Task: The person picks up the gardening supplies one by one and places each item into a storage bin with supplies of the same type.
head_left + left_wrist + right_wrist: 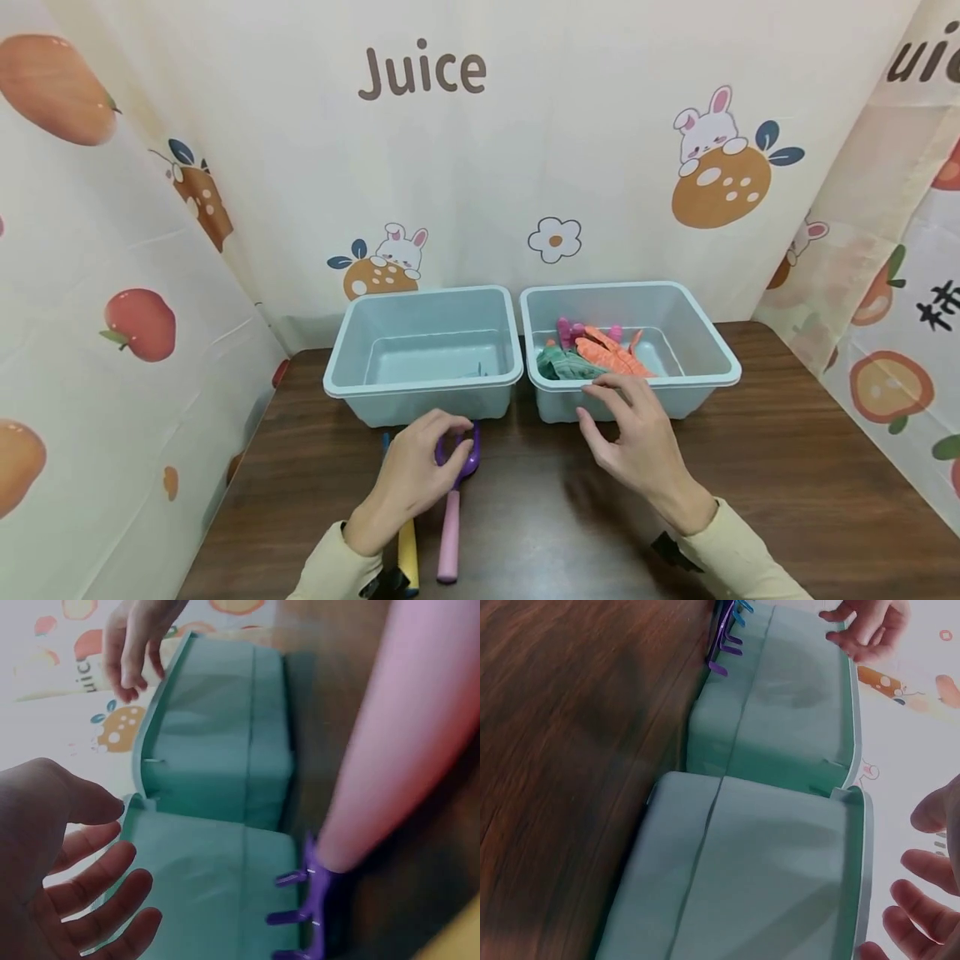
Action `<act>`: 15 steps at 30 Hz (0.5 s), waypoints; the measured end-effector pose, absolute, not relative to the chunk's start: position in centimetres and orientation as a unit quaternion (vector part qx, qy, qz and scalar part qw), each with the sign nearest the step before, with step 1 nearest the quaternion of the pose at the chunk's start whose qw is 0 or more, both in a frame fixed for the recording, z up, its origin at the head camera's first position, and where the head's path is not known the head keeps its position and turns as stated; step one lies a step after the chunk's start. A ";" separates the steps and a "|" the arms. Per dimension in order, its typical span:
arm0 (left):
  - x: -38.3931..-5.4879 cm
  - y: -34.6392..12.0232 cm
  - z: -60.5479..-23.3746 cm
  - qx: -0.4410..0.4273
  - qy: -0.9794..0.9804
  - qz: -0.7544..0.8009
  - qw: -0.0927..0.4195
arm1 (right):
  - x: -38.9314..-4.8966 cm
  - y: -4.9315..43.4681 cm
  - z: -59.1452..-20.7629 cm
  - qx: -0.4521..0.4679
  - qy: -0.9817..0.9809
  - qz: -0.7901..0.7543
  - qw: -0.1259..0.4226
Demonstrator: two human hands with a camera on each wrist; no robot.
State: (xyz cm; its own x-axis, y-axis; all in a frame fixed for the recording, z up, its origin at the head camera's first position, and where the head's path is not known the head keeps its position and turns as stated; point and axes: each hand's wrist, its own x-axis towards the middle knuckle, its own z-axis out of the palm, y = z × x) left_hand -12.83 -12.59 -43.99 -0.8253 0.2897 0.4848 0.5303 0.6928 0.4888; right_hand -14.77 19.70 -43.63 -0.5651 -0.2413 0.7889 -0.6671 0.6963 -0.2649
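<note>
My left hand (420,462) hangs over the table in front of the left pale-blue bin (423,387), fingers loosely bent with nothing in them. Below it lies a toy rake with a pink handle (448,537) and a purple pronged head (319,907). Beside that is a yellow-handled tool (407,554) with a blue tip, partly hidden by the hand and wrist. My right hand (637,442) is held at the front rim of the right pale-blue bin (697,382), thumb and fingers apart, holding nothing. Inside that bin, orange (611,354), green (570,365) and magenta (573,329) toy pieces lie heaped toward the left.
Both bins stand side by side at the back of the dark wooden table (525,533). Behind them hangs a printed curtain (480,183) with fruit and rabbits, and similar cloth closes off the left and right sides.
</note>
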 end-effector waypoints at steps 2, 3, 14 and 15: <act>-12.4 -12.8 -44.4 -0.225 -0.905 -0.317 0.174 | -14.8 19.5 -43.7 0.274 -0.836 0.282 0.382; -12.2 -12.9 -44.6 -0.224 -0.906 -0.318 0.167 | -14.9 19.4 -43.7 0.275 -0.835 0.283 0.383; -9.7 -14.1 -46.8 -0.250 -0.899 -0.326 0.151 | -14.9 17.9 -43.9 0.286 -0.835 0.282 0.375; -9.6 -14.2 -46.9 -0.252 -0.899 -0.323 0.156 | -14.9 17.8 -43.9 0.286 -0.836 0.282 0.374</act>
